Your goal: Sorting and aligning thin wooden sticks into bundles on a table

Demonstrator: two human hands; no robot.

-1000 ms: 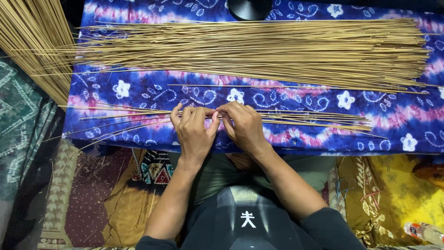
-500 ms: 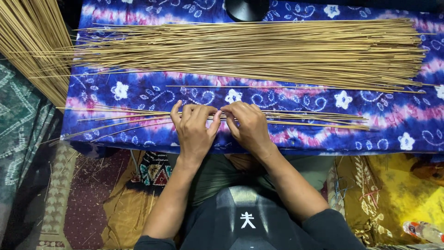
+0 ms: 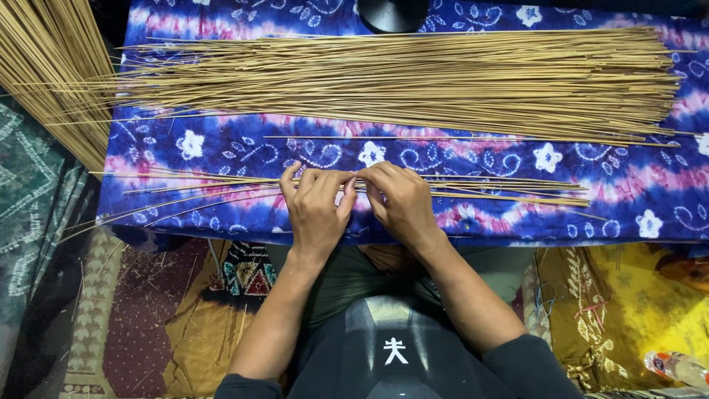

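Down by the person's lap, both hands work at the near edge of the surface [image 3: 221,148], which is draped in a blue and purple tie-dye cloth [image 3: 244,151] with white flowers. The left hand [image 3: 316,210] lies palm down, its fingers curled and pinching a small bundle of thin sticks [image 3: 480,188]. The right hand [image 3: 399,203] sits just beside it, fingertips meeting the left ones and pinched on the same sticks. That bundle runs crosswise along the cloth's near edge, fanning out to the left past the cloth and reaching well to the right.

Farther back, one single stick [image 3: 458,139] lies alone on the cloth. Beyond it spreads a large pile of sticks [image 3: 413,81], laid crosswise over most of the cloth's width. At the far edge sits a dark round object [image 3: 391,13], only partly in view. Off to the far left, another sheaf of sticks [image 3: 52,66] slants down beside the surface.
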